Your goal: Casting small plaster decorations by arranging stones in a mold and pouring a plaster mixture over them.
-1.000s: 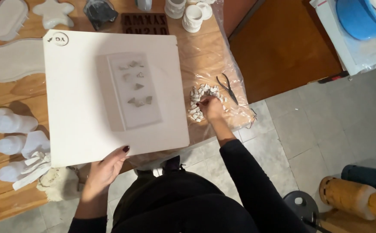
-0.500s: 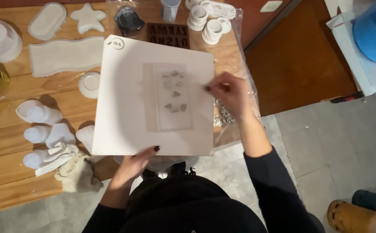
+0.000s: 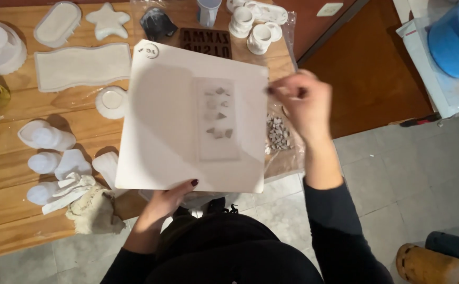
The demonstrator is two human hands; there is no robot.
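My left hand (image 3: 170, 199) grips the near edge of a white square board (image 3: 161, 131) and holds it over the wooden table (image 3: 8, 221). On the board lies a pale rectangular slab (image 3: 218, 150) with several small grey fragments (image 3: 216, 113) set on it. My right hand (image 3: 302, 102) is blurred, its fingertips pinched together at the board's right edge. Whether they hold anything is unclear. Just under that hand, a pile of grey broken pieces (image 3: 278, 132) lies on clear plastic sheet.
White moulds and casts cover the table: a star (image 3: 107, 21), an oval tray (image 3: 57, 23), a wavy slab (image 3: 82, 66), a round dish (image 3: 112, 101), small cups (image 3: 255, 29). A dark letter mould (image 3: 206, 43) lies behind the board. A blue bucket (image 3: 453, 37) stands right, above tiled floor.
My right hand went from the pile of pieces onto the slab, then back out to the board's right edge. The board has shifted and tilted in my left hand's grip.
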